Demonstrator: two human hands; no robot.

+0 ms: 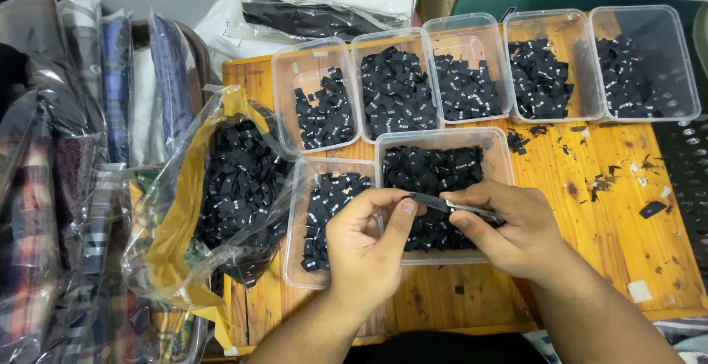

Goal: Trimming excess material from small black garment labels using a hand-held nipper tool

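Two hands meet over my desk [627, 224]: left hand [366, 242] pinches one small black woven label [426, 200], right hand [509, 227] is clamped on its other end above the clear plastic tub [442, 137]. Featherlight, floppy; I'd grip edges.

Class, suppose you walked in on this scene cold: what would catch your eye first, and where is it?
Seven clear plastic tubs of small black fabric labels stand on the wooden table, five along the back, two nearer. At the front, the left hand and right hand meet over a tub, pinching a label. Left, a clear bag bulges with more.
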